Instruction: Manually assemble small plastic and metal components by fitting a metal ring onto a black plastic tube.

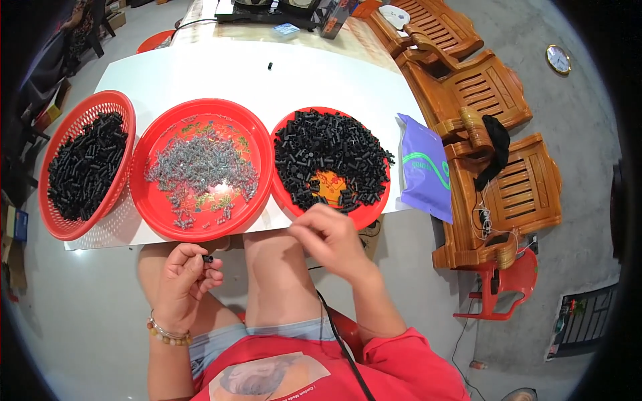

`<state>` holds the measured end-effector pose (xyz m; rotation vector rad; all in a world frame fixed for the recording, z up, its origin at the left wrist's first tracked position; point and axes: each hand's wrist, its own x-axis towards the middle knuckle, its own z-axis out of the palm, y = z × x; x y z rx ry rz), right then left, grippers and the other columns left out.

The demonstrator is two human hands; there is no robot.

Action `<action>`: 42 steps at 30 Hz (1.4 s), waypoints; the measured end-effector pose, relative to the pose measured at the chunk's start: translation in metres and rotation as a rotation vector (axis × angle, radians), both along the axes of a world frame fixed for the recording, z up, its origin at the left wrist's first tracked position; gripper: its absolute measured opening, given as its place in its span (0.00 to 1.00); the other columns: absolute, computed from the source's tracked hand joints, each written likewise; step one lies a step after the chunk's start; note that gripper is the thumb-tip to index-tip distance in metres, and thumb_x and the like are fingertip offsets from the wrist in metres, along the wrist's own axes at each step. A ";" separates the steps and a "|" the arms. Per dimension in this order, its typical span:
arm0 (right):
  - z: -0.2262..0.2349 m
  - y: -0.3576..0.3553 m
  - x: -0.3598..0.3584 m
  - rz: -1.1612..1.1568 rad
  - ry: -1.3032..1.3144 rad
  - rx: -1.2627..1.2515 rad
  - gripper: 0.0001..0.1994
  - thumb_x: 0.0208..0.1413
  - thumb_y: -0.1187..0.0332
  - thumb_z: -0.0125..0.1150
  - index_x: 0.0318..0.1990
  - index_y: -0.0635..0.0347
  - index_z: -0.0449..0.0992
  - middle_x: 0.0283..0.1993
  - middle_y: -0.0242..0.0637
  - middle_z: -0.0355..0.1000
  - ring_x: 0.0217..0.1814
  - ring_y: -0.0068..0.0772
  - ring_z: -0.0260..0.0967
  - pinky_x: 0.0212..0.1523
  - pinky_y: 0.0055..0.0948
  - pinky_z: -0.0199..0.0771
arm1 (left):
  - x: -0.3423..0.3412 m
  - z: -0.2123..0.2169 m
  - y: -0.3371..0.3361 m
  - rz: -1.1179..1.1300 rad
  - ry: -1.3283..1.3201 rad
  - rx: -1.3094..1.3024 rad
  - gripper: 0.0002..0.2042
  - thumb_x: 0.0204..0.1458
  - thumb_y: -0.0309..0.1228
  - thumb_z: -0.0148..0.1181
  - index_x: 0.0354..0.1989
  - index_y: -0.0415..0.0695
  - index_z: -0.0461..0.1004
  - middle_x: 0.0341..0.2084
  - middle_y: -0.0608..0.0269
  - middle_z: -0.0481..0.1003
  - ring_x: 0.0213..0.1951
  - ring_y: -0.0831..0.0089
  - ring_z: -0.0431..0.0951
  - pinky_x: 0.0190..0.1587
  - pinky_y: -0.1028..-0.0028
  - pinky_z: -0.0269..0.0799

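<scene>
My left hand (185, 277) is held over my lap and pinches a small black plastic piece (208, 258) between thumb and fingers. My right hand (329, 235) hovers at the near rim of the right red plate (371, 215), fingers curled together; whether it holds anything is hidden. That plate is heaped with small black tubular parts (331, 155). The middle red plate (157, 214) holds several small grey metal springs (200, 167). A red mesh basket (87, 227) at the left carries more black parts (85, 167).
All three containers sit on a white board (221, 73). A purple plastic bag (424, 170) lies at the board's right edge. Wooden chairs (495, 154) stand to the right, a red plastic stool (501, 281) beside them. One black piece (270, 66) lies alone at the far side.
</scene>
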<state>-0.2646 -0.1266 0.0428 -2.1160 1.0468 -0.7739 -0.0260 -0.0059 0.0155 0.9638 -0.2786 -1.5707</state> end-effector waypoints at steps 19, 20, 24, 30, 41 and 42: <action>-0.027 -0.066 -0.048 -0.655 0.495 -0.205 0.06 0.50 0.65 0.58 0.30 0.55 0.79 0.31 0.39 0.70 0.34 0.45 0.71 0.36 0.41 0.71 | 0.005 -0.009 -0.001 -0.016 0.137 -0.011 0.10 0.56 0.24 0.51 0.46 0.36 0.71 0.33 0.59 0.75 0.31 0.75 0.77 0.37 0.75 0.77; -0.029 -0.068 -0.050 -0.651 0.488 -0.211 0.06 0.49 0.65 0.59 0.29 0.55 0.79 0.31 0.39 0.71 0.34 0.45 0.71 0.36 0.41 0.71 | 0.004 -0.008 -0.001 -0.022 0.139 -0.002 0.11 0.56 0.24 0.51 0.46 0.36 0.70 0.33 0.58 0.75 0.32 0.75 0.76 0.38 0.75 0.77; -0.024 -0.074 -0.043 -0.651 0.495 -0.185 0.07 0.48 0.63 0.61 0.27 0.55 0.79 0.31 0.39 0.71 0.34 0.45 0.71 0.35 0.41 0.71 | 0.009 -0.008 0.004 -0.002 0.149 0.006 0.11 0.56 0.24 0.52 0.47 0.35 0.70 0.34 0.58 0.74 0.33 0.75 0.76 0.38 0.75 0.77; -0.034 -0.084 -0.054 -0.622 0.648 -0.211 0.09 0.45 0.61 0.62 0.26 0.56 0.79 0.30 0.41 0.72 0.35 0.46 0.71 0.37 0.42 0.71 | 0.003 -0.004 -0.002 -0.058 0.215 -0.028 0.12 0.55 0.24 0.53 0.47 0.36 0.71 0.35 0.60 0.75 0.35 0.76 0.76 0.41 0.74 0.75; -0.008 -0.025 -0.004 -0.293 -0.147 0.286 0.05 0.47 0.78 0.62 0.28 0.63 0.71 0.29 0.26 0.68 0.24 0.09 0.59 0.24 0.14 0.58 | 0.007 -0.008 0.009 -0.046 0.244 -0.118 0.11 0.56 0.25 0.53 0.47 0.39 0.71 0.35 0.62 0.75 0.35 0.75 0.76 0.42 0.74 0.76; -0.004 -0.012 0.006 -0.207 -0.266 0.297 0.06 0.47 0.79 0.62 0.29 0.62 0.70 0.30 0.26 0.68 0.25 0.09 0.59 0.25 0.13 0.59 | 0.006 -0.007 0.010 -0.051 0.244 -0.129 0.11 0.56 0.25 0.54 0.47 0.39 0.71 0.34 0.64 0.75 0.35 0.78 0.76 0.42 0.76 0.75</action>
